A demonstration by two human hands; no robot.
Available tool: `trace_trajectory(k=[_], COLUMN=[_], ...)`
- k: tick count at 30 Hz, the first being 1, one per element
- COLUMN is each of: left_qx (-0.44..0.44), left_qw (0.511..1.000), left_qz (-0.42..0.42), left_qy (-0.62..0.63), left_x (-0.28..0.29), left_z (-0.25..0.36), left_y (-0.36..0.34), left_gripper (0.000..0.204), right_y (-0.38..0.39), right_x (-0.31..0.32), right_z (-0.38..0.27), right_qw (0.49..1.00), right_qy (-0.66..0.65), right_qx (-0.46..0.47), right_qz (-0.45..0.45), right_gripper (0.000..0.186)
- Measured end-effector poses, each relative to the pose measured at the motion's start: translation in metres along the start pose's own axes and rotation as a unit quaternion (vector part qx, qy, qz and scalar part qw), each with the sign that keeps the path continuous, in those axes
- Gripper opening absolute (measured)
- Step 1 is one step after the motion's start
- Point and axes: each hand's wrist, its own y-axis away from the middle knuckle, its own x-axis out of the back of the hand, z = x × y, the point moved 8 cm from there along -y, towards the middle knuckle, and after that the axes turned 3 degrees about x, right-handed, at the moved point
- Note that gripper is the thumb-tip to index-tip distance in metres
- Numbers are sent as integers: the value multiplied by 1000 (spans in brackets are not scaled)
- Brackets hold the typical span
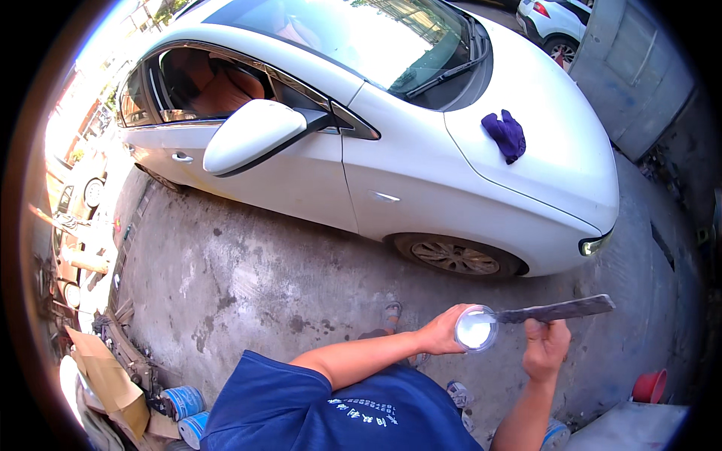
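My left hand (440, 331) is wrapped round a clear cup (475, 329) with something white inside. In my right hand (547, 349) is a long, flat, dark strip (568, 308), pinched under the thumb and lying nearly level. The strip's left end reaches the cup's rim; whether it dips into the white contents I cannot tell. Beyond my hands stands a white car (410, 169), its front wheel (455, 255) nearest to the cup. A crumpled purple cloth (505, 137) lies on the car's bonnet.
The car's side mirror (256, 135) juts out at the left. Blue cans (183, 402) and cardboard (109, 376) are at the lower left. A red bucket (649, 386) is at the lower right, near a pale surface (635, 428). Stained concrete floor (248, 278) lies between me and the car.
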Motion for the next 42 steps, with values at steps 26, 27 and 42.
trace_trajectory(k=[26, 27, 42], left_qx=[-51, -50, -10], left_qw=[991, 992, 980], left_qz=[120, 114, -199], left_qy=[-32, -29, 7], left_x=[127, 128, -9], left_z=[-24, -25, -16], left_y=[131, 132, 115], left_gripper=[78, 80, 84], right_y=[100, 102, 139], right_x=[-154, -152, -53], right_z=[-62, -67, -67], right_qw=[970, 970, 983], right_qy=[117, 77, 120], right_qx=[-108, -115, -117], right_qz=[184, 201, 74], right_gripper=[20, 18, 19])
